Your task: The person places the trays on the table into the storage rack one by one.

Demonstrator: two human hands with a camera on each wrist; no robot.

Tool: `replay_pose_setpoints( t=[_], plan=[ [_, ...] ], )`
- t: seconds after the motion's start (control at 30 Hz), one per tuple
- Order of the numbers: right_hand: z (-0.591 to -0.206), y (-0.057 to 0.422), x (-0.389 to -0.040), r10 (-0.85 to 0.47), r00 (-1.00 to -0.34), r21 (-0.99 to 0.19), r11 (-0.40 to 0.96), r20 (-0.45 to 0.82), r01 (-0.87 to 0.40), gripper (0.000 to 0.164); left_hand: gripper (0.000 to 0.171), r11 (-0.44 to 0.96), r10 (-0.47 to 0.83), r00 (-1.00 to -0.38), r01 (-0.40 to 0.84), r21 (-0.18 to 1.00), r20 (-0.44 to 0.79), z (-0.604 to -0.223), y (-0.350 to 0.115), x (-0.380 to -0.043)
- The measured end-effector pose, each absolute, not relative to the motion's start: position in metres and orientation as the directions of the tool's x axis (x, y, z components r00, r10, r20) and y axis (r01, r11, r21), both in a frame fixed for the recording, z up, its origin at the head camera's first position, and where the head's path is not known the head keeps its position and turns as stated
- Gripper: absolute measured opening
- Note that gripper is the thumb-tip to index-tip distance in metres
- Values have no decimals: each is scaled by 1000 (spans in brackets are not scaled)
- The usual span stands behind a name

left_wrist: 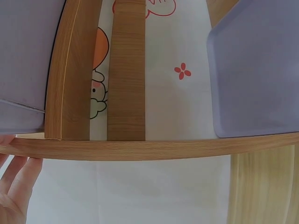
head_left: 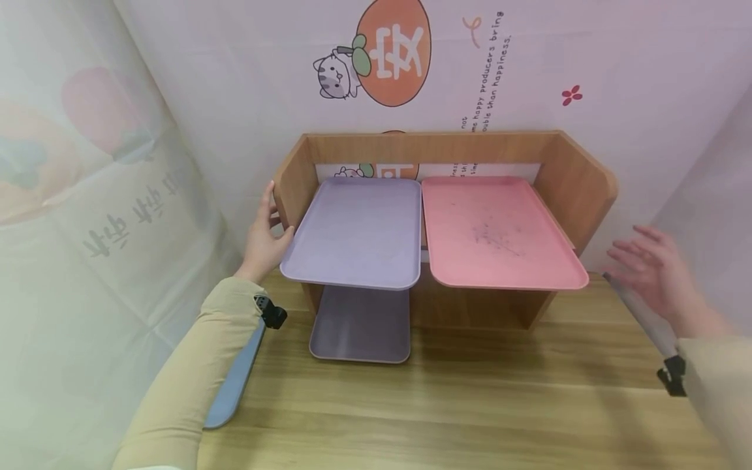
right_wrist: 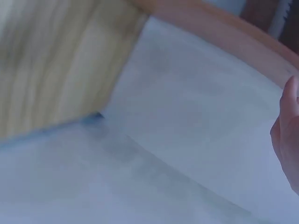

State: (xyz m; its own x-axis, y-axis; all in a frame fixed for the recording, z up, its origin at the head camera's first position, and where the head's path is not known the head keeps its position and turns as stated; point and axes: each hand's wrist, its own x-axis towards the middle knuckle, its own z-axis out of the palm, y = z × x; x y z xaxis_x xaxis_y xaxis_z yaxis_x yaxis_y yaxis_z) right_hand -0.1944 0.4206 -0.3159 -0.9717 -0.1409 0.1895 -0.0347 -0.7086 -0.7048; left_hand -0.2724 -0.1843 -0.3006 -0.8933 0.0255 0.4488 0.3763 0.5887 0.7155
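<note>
A wooden desktop shelf (head_left: 470, 307) stands on a wooden table against a printed cloth. On its upper board lie a lavender tray (head_left: 360, 228) and a pink tray (head_left: 499, 228) with dark smudges, side by side and jutting over the front. Below them, a darker greyish-purple tray (head_left: 361, 326) lies in the lower left part. My left hand (head_left: 264, 238) rests against the outer face of the left side panel (left_wrist: 140, 150), fingers extended, thumb beside the lavender tray's edge. My right hand (head_left: 660, 274), somewhat blurred, hovers right of the shelf with fingers spread, holding nothing.
A blue-grey tray (head_left: 237, 378) lies at the table's left edge, partly behind my left forearm. Pale printed cloth (head_left: 247, 65) hangs behind and on both sides. The wooden table (head_left: 458, 405) extends in front of the shelf.
</note>
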Motion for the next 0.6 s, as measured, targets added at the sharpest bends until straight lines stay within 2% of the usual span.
replay_pose_setpoints(
  t=[0.13, 0.17, 0.23, 0.3, 0.4, 0.6],
  plan=[
    [-288, 410, -199, -5, -970, -878, -425, 244, -219, 40, 87, 580, 27, -893, 380, 720, 449, -301, -183, -272],
    [-283, 406, -200, 16, -966, -913, -325, 257, -248, 46, 87, 579, 27, -893, 381, 721, 449, -301, -184, -272],
    [-274, 399, -202, 41, -960, -961, -23, 276, -277, 57, 87, 577, 28, -893, 382, 722, 450, -301, -184, -272],
    [-266, 392, -205, 52, -959, -932, 255, 278, -256, 66, 87, 581, 27, -895, 377, 721, 446, -301, -184, -272],
    [-258, 381, -209, 60, -960, -822, 533, 273, -201, 70, 87, 583, 22, -895, 373, 722, 445, -301, -184, -272],
    [-256, 368, -216, 140, -936, -782, 596, 324, -182, 63, 87, 595, 20, -893, 373, 712, 450, -301, -183, -271]
  ],
)
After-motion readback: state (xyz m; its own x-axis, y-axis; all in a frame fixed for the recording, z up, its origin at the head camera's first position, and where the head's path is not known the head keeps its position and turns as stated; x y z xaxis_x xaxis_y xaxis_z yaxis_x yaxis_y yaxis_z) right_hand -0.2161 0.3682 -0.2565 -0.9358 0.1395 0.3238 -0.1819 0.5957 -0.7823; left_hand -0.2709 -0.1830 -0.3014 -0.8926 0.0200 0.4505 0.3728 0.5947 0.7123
